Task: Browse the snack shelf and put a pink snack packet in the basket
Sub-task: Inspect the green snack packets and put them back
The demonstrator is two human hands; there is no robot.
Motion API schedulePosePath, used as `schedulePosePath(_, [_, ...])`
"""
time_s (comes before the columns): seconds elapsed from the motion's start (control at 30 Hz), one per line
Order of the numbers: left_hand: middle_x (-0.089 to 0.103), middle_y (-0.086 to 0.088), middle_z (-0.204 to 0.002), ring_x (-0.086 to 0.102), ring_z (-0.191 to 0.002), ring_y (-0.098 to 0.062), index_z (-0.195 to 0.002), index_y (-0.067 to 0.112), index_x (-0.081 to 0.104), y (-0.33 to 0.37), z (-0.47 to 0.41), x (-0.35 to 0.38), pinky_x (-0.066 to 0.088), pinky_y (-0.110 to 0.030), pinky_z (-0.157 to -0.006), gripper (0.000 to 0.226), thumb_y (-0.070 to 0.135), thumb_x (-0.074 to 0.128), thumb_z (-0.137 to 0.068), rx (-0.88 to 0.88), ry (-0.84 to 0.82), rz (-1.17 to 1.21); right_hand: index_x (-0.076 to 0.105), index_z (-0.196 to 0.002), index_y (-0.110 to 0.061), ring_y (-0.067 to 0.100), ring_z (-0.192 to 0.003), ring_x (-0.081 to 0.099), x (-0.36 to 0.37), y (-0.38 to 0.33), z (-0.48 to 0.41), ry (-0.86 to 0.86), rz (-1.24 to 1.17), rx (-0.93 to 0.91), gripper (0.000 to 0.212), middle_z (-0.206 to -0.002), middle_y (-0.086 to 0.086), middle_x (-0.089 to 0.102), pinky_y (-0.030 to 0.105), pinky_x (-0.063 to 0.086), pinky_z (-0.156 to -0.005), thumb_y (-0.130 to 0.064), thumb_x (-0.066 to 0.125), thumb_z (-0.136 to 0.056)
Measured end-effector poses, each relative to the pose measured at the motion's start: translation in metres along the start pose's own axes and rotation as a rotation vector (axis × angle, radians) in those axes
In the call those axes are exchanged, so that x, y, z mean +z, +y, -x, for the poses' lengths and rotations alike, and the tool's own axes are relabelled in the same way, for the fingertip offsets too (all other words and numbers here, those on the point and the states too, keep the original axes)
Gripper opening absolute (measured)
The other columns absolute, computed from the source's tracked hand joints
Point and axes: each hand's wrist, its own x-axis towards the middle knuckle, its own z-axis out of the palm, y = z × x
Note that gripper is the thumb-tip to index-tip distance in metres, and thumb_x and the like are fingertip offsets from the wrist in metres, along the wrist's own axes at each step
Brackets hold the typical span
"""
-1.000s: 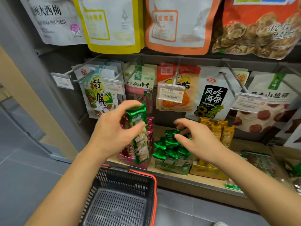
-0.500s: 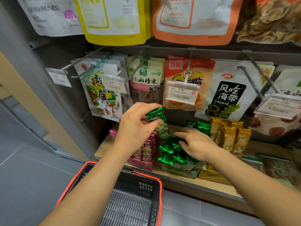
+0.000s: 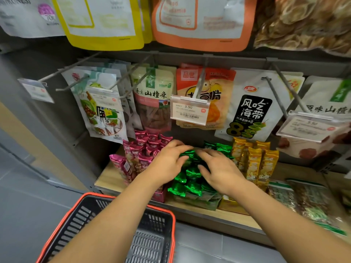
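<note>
On the lower shelf [image 3: 108, 179], pink snack packets [image 3: 144, 150] stand upright just left of the left hand [image 3: 168, 164], which apparently pinches a green packet [image 3: 187, 154]; the right hand [image 3: 221, 168], fingers spread, rests farther off.

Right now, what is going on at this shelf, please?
A person is browsing a shop's snack shelf. Both hands are on the green foil snack packets in the middle display box: the left hand seems to pinch one of them, and the right hand rests flat on the pile. The pink foil snack packets beside them are untouched. The dark plastic basket with a red rim waits below, and no packet shows in it.
</note>
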Motion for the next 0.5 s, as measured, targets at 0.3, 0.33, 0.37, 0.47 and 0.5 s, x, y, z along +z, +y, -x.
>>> schedulePosePath(0.3, [0.050,-0.001,-0.136,0.041,-0.128,-0.027,-0.139,0.026,0.046,0.004,-0.007,0.018,0.038,-0.044,-0.099,0.057,0.007,0.054,-0.086,-0.114,-0.292,-0.535,0.047,-0.135,-0.028,0.020,-0.132,0.039,0.010,0.001,0.007,0.116,0.068,0.095,0.044,-0.144,-0.005,0.044,0.044,0.035,-0.100,-0.050,0.039,-0.097])
schedulePosePath(0.33, [0.047,0.000,-0.139,0.035,-0.129,-0.027,-0.138,0.027,0.047,0.007,-0.007,0.019,0.035,-0.044,-0.098,0.055,0.010,0.055,-0.086,-0.109,-0.279,-0.599,0.047,-0.135,-0.029,0.018,-0.135,0.036,0.011,-0.001,0.008,0.116,0.092,0.100,0.045,-0.145,-0.007,0.044,0.046,0.032,-0.101,-0.052,0.034,-0.098])
schedulePosePath(0.37, [0.044,0.000,-0.141,0.031,-0.129,-0.027,-0.136,0.026,0.048,0.009,-0.007,0.019,0.034,-0.044,-0.098,0.053,0.012,0.056,-0.086,-0.104,-0.262,-0.639,0.045,-0.136,-0.031,0.016,-0.138,0.031,0.013,-0.002,0.009,0.112,0.120,0.102,0.046,-0.147,-0.009,0.042,0.047,0.030,-0.101,-0.053,0.030,-0.098])
schedulePosePath(0.47, [0.042,-0.004,-0.140,0.032,-0.128,-0.028,-0.140,0.021,0.044,0.010,-0.004,0.016,0.039,-0.043,-0.101,0.056,0.011,0.057,-0.087,-0.109,-0.261,-0.618,0.031,-0.146,-0.034,0.014,-0.146,0.013,0.014,-0.007,0.009,0.034,0.191,0.114,0.055,-0.157,-0.010,0.027,0.049,0.022,-0.103,-0.058,0.020,-0.098])
schedulePosePath(0.5, [0.044,-0.005,-0.140,0.035,-0.128,-0.027,-0.143,0.020,0.040,0.011,-0.002,0.013,0.039,-0.042,-0.104,0.059,0.009,0.056,-0.087,-0.099,-0.265,-0.574,0.025,-0.149,-0.035,0.014,-0.147,0.008,0.012,-0.008,0.009,-0.011,0.190,0.125,0.059,-0.160,-0.009,0.021,0.051,0.019,-0.105,-0.061,0.017,-0.097])
